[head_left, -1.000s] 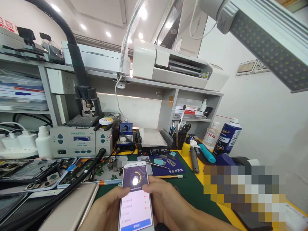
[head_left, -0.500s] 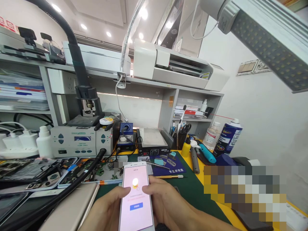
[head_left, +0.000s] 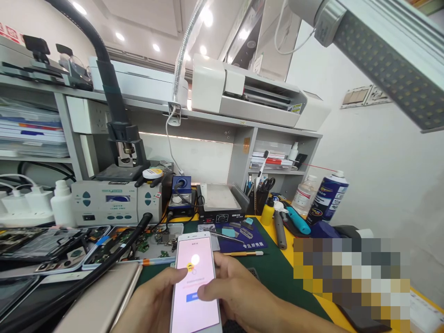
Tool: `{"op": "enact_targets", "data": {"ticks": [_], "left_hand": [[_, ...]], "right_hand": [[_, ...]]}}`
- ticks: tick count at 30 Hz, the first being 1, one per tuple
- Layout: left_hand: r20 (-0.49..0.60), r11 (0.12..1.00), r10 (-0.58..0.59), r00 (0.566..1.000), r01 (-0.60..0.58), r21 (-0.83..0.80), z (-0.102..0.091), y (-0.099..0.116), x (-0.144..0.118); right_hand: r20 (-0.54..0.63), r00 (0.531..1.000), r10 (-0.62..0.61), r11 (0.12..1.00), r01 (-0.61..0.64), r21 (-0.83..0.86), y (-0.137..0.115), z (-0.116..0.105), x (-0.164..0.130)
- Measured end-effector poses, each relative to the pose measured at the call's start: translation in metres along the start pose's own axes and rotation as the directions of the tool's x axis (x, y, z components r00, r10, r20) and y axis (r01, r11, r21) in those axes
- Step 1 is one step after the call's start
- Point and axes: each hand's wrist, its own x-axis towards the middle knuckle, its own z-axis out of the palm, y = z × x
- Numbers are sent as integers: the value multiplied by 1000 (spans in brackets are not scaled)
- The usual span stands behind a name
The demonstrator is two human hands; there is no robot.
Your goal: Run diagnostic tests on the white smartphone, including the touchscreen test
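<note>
Left hand (head_left: 154, 303) cradles a white phone (head_left: 195, 282) at 6 o'clock, fingers curled round its edge; right hand (head_left: 239, 296) grips the other side, thumb pressing the lit screen. Beyond, at 12 o'clock, a green tabletop (head_left: 277, 273) carries a blue spray can (head_left: 328, 196).

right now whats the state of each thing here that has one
smartphone: screen lit, pink page, held upright-tilted in both hands
left hand: gripping the phone's left edge, thumb on the screen
right hand: behind the phone, thumb on the blue button
rework station: display lit
blue spray can: upright, capped
white bottle: upright, capped
overhead LED lamp: off
opened phones: backs off, boards exposed
</note>
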Motion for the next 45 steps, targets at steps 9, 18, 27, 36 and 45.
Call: {"op": "enact_targets", "data": {"ticks": [9,18,27,36,45], "left_hand": [[37,998,33,999,-34,48,-4,2,5],[-2,998,25,1000,-25,55,0,4,2],[48,996,8,999,-13,91,-1,5,-6],[33,981,-24,999,17,192,-1,8,-6],[81,982,69,994,-82,168,-28,7,9]], "right_hand": [[4,1000,-4,998,4,69,-2,3,2],[-8,1000,10,999,-9,47,-4,2,1],[-6,1000,1,1000,-1,15,-2,3,1],[40,999,-19,999,17,29,-5,2,-2],[30,999,-24,996,21,85,-1,0,2]]}}
